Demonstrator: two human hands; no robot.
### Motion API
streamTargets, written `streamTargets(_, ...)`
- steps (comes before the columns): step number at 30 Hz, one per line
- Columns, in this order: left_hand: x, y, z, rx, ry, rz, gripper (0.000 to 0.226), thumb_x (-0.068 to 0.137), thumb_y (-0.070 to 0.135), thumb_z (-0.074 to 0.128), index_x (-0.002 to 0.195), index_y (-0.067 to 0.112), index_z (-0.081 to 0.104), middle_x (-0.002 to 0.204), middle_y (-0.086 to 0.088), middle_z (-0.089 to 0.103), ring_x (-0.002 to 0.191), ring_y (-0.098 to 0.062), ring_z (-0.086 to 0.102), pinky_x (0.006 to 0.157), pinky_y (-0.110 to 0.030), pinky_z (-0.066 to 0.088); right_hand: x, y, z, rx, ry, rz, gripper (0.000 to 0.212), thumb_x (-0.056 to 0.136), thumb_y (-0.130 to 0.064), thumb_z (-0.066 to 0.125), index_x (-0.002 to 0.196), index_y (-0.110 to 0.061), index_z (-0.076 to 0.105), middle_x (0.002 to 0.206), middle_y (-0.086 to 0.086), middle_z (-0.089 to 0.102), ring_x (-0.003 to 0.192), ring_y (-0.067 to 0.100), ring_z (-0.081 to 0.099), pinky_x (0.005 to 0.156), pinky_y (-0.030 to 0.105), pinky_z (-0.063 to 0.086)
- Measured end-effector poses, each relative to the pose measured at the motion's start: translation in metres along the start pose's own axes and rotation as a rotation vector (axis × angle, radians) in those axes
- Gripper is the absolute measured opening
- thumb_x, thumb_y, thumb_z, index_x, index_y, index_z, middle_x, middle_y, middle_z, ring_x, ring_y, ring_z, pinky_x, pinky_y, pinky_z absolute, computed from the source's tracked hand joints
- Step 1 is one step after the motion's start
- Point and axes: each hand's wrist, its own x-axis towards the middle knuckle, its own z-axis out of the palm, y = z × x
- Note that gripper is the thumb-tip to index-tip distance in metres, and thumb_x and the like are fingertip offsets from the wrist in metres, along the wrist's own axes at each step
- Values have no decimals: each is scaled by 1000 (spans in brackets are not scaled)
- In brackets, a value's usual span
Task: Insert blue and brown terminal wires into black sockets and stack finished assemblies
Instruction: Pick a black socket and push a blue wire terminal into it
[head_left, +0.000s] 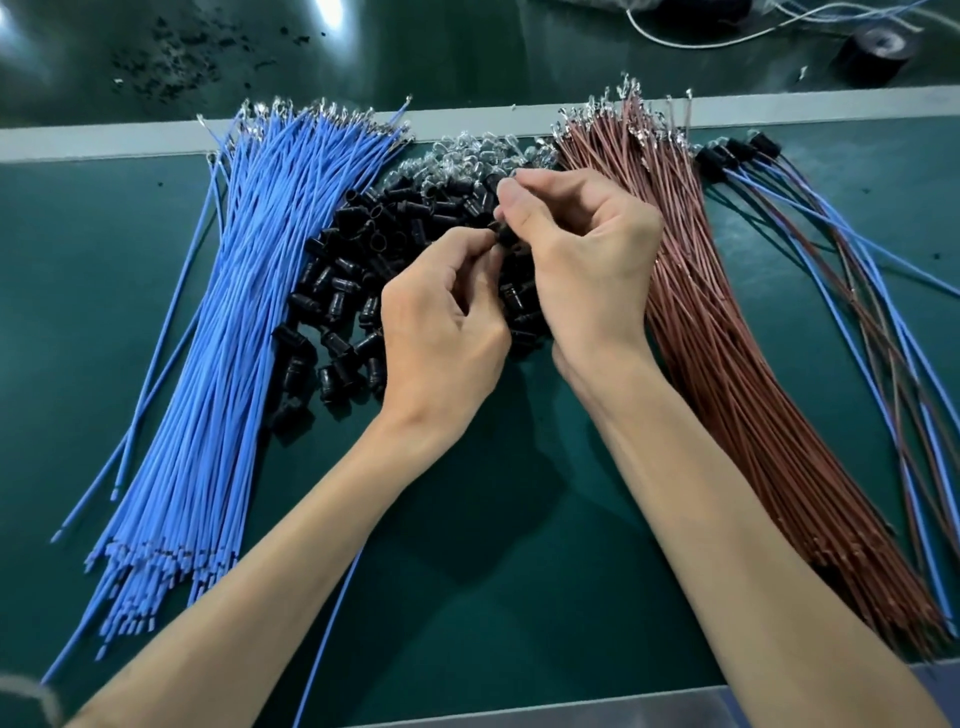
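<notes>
1. Pinches one black socket (505, 235) between thumb and fingertips of the right hand (582, 260), just above the loose heap of sockets (353, 291) in the middle of the green mat (493, 519)
2. Curls the left hand (441, 332) tight on something thin, fingertips meeting that socket from the lower left; hidden inside the grip, but judged to be the single blue wire (327, 634) trailing from under the left forearm toward the near edge
3. Turns on this: terminal end up at the left fingertips, long axis of the wire running back toward the body, socket opening hidden behind the fingers; calls for a push up and to the right along that axis, with the socket held steady
4. Leaves brown for afterwards: brown wire bundle (727, 338) just beside the right hand, nearer it than the left; blue wire bundle (234, 312) off to the left, beyond the heap
5. Keeps the finished assemblies (831, 249) at the far right, past the brown bundle and well apart from both hands; likely a reach for the right hand
6. Risks a bent terminal if tip and opening meet askew
</notes>
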Motion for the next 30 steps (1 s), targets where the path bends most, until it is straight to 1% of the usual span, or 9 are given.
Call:
streamTargets(7, -2, 2, -2, 19, 12, -28, 13, 96, 13, 53, 96, 11, 66, 68, 12, 55, 57, -7, 47, 57, -20, 37, -2, -1, 0, 185, -118, 159, 9, 89, -5, 66, 87, -12, 71, 75, -2, 70, 75, 7, 65, 72, 19, 53)
streamTargets(13, 4, 5, -8, -57, -42, -95, 17, 97, 22, 55, 85, 14, 65, 59, 11, 52, 50, -1, 41, 50, -14, 32, 2, 0, -3, 203, -156, 161, 6, 92, -10, 64, 94, -10, 70, 76, -2, 69, 75, 7, 64, 69, 21, 53)
streamTargets(17, 8, 7, -9, -132, -94, -165, 23, 99, 20, 52, 77, 21, 60, 61, 9, 55, 50, -5, 43, 50, -20, 36, 3, 1, -7, 224, -315, 257, 11, 93, -15, 61, 90, -9, 71, 78, 3, 69, 73, 15, 59, 68, 28, 48)
streamTargets(19, 9, 7, -9, -231, -89, -212, 23, 99, 16, 51, 80, 20, 62, 62, 12, 56, 51, -1, 46, 50, -15, 37, 0, 2, -6, 196, -387, 284, 19, 95, -17, 59, 85, -7, 72, 75, 7, 67, 70, 19, 58, 60, 25, 47)
streamTargets(22, 7, 8, -7, -285, -61, -232, 27, 99, 13, 51, 75, 19, 61, 54, 9, 51, 49, 2, 43, 49, -9, 33, -4, 2, -2, 109, -334, 196, 24, 96, -18, 59, 79, -10, 73, 70, 11, 69, 64, 16, 60, 55, 32, 51)
streamTargets(24, 5, 7, -4, -306, -38, -224, 30, 99, 10, 50, 71, 19, 59, 59, -4, 52, 49, 5, 46, 50, -6, 33, -7, 3, 2, 22, -267, 127, 25, 96, -21, 59, 76, -14, 73, 77, 24, 69, 67, 22, 59, 62, 45, 53)
streamTargets(26, 5, 7, -2, -321, -29, -223, 31, 98, 9, 50, 70, 21, 58, 55, 4, 51, 51, 7, 47, 52, -5, 33, -11, 3, 5, -3, -209, 109, 26, 96, -21, 59, 74, -15, 73, 80, 24, 70, 69, 29, 62, 71, 51, 54)
streamTargets(28, 4, 7, 0, -331, -31, -214, 29, 97, 10, 50, 71, 21, 58, 57, 17, 54, 53, 7, 47, 54, -7, 35, -13, 2, 7, -1, -160, 120, 29, 96, -19, 58, 71, -15, 71, 74, 18, 71, 66, 27, 62, 71, 49, 56)
streamTargets(30, 3, 7, 1, -326, -29, -201, 25, 96, 14, 51, 73, 20, 59, 60, 17, 55, 56, 4, 46, 55, -16, 37, -13, 0, 7, 55, -130, 164, 32, 97, -15, 57, 68, -13, 70, 65, 8, 69, 64, 18, 62, 65, 37, 56)
